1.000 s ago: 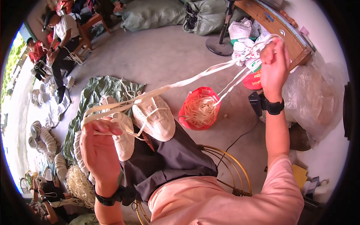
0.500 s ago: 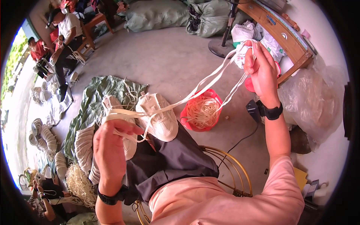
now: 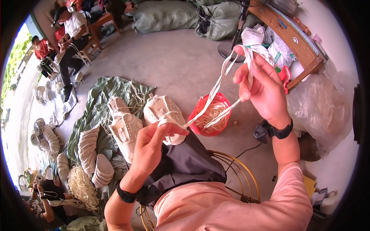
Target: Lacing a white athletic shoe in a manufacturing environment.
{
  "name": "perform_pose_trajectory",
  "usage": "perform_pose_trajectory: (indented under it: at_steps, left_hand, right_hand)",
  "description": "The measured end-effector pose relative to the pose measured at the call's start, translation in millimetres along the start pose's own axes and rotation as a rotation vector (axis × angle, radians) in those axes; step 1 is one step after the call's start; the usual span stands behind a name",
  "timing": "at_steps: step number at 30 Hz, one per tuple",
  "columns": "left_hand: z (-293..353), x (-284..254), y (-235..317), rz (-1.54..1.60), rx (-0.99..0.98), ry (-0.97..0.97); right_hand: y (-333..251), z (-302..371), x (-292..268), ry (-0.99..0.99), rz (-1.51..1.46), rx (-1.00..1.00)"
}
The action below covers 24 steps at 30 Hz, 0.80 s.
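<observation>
holding white laces (image 3: 209, 103); both hands (image 3: 266, 96)

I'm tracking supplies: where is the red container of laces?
In the head view, just right of centre, the red container is on the floor between a white shoe and the right hand.

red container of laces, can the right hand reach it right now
Probably yes: the right hand seems fairly near the red container, with no solid thing visible between them; only the white laces it holds cross in front of the opening.
</observation>
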<state>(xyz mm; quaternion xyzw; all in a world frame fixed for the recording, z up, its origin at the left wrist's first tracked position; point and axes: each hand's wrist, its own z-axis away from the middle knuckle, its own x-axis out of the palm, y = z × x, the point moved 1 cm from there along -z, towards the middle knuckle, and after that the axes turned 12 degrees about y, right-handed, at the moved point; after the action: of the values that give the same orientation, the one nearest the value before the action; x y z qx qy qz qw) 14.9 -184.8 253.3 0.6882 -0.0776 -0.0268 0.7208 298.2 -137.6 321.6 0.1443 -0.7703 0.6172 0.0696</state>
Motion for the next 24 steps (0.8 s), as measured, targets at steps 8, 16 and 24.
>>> perform_pose_trajectory:
  at_steps: [8, 16, 24]
  left_hand:
    - [-16, 34, -19, 0.031, 0.058, -0.159]
    - [-5, 46, -43, 0.049, 0.196, -0.291]
    - [35, 2, -9, 0.055, 0.095, -0.322]
  right_hand:
    - [-3, 12, 32, -0.106, -0.097, 0.091]
    - [-1, 19, 72, -0.055, -0.1, 0.045]
    - [-3, 35, 63, 0.165, -0.175, 0.026]
